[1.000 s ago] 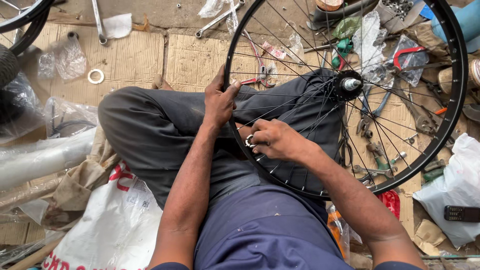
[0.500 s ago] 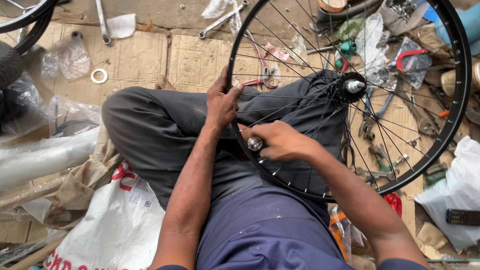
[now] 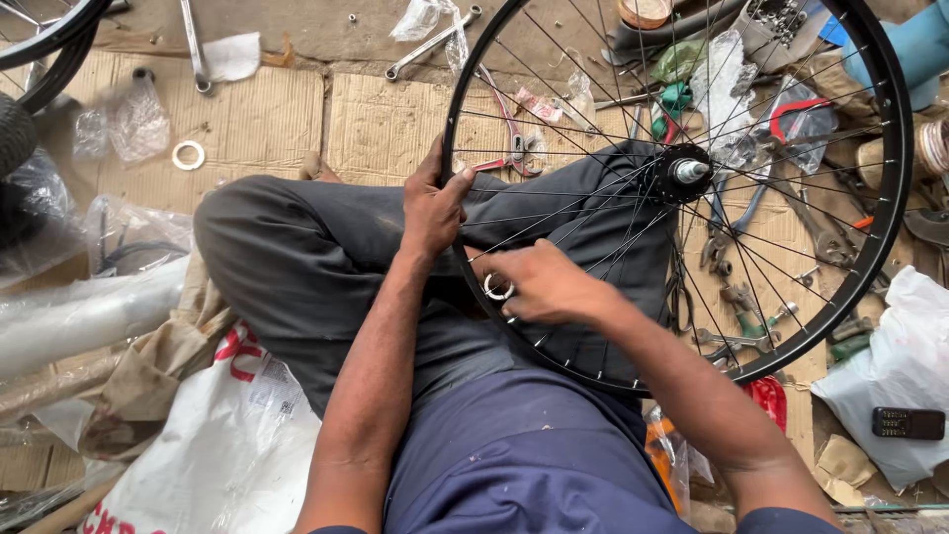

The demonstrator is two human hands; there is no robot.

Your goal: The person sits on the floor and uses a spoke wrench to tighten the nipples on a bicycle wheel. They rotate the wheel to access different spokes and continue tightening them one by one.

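Observation:
A black bicycle wheel rim (image 3: 895, 178) with thin spokes and a hub (image 3: 684, 171) lies across my crossed legs in grey trousers. My left hand (image 3: 431, 206) grips the rim at its left side, thumb on the inner edge. My right hand (image 3: 539, 285) is closed on a small round metal spoke wrench (image 3: 497, 288), held against the rim's lower left part where the spokes meet it.
Flattened cardboard (image 3: 267, 119) covers the floor. Wrenches (image 3: 427, 44), red-handled pliers (image 3: 514, 133) and other tools lie beyond and under the wheel. Plastic bags (image 3: 895, 371) and a dark phone (image 3: 909, 423) sit at right; a white sack (image 3: 217, 445) and another wheel (image 3: 40, 44) at left.
My right hand has shifted slightly along the rim, turning the small wrench. The left hand stays on the rim. The view has moved a little.

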